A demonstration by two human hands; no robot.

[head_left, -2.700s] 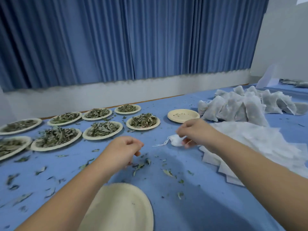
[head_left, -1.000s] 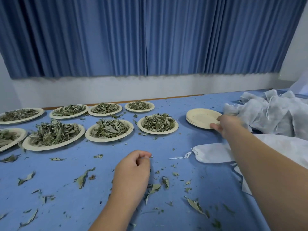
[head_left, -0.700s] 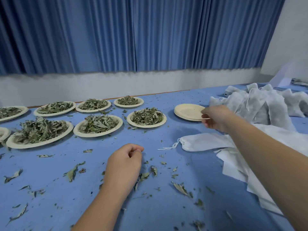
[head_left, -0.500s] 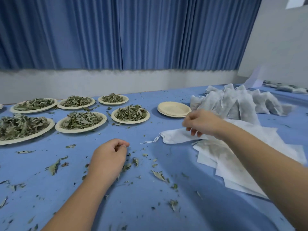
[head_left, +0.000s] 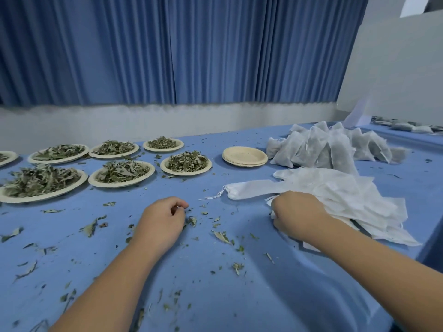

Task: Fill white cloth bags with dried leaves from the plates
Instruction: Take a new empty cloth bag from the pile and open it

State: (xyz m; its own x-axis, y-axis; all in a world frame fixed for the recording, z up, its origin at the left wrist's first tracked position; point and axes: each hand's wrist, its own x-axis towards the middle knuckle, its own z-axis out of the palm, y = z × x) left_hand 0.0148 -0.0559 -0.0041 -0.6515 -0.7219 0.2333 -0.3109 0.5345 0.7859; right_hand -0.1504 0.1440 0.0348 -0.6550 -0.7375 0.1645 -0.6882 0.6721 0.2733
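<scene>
Whereas 0.5 s ago the R hand [head_left: 297, 214] hovered over the drawstring bag [head_left: 249, 189], it had now dropped onto the near edge of the flat bag pile [head_left: 347, 202]. Its fingers curled under w/ tips hidden by knuckles, so can't tell if pinching. L hand [head_left: 163, 220] stayed on the blue tbl [head_left: 215, 295], fingers loosely curled, nothing seen in them. Leaf plates [head_left: 185, 162] sat far L, the outermost cut by the frame edge.

Matt blue tablecloth [head_left: 215, 283], thin white cloth bags [head_left: 335, 195], dry crinkled leaves [head_left: 40, 180].
</scene>
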